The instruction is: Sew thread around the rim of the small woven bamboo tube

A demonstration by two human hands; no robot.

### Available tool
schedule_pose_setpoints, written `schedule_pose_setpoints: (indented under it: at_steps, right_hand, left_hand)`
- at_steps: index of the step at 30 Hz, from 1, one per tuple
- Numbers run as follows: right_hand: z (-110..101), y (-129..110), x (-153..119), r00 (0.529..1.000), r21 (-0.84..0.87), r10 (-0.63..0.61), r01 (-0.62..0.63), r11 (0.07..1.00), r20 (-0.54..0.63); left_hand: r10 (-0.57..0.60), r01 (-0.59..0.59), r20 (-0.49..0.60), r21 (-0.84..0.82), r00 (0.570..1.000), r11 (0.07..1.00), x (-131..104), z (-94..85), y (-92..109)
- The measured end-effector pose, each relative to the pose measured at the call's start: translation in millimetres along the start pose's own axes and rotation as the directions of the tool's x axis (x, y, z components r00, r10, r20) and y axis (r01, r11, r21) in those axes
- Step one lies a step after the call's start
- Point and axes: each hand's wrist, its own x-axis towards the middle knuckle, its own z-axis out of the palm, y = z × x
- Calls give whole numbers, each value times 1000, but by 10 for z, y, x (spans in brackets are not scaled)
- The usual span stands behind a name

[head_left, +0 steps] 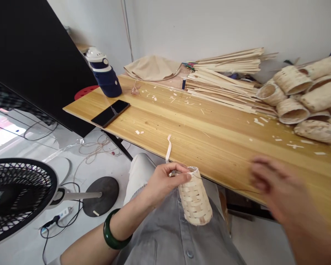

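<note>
A small woven cylinder [195, 198] of pale strips hangs over the lap at the table's front edge. Its upper rim is pinched between the thumb and fingers of my left hand [168, 180], which has a green bangle on its wrist. A loose pale strip [169, 149] rises beside that hand and lies over the table edge. Out to the right is my right hand [273, 184], smeared by motion, above the table. A thin dark thread [245, 190] runs from the cylinder's rim toward it; whether the fingers hold the thread is too blurred to tell.
On the wooden table [160, 121] are a phone [110, 113], a blue and white bottle [107, 79], bundles of flat strips [223, 86] and scattered scraps. Woven tubes [292, 110] are piled at the right. A fan [16, 200] stands at the lower left, beside cords.
</note>
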Motion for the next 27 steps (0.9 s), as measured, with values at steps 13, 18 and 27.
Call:
schedule_pose_setpoints:
  at_steps: [13,18,27]
  right_hand:
    - [528,-74,-137,805,-186,74,45,981,588]
    - [516,-35,-134,806,-181,111,-5,983,581]
    - [542,38,-150,796,-128,137,-76,989,590]
  left_hand:
    - [99,-152,228,224,969,963,5,-131,-108]
    - [339,-433,286,403,896,806,-69,-244,-95]
    - [542,-709,478,592,691,383,-85,-287,-95]
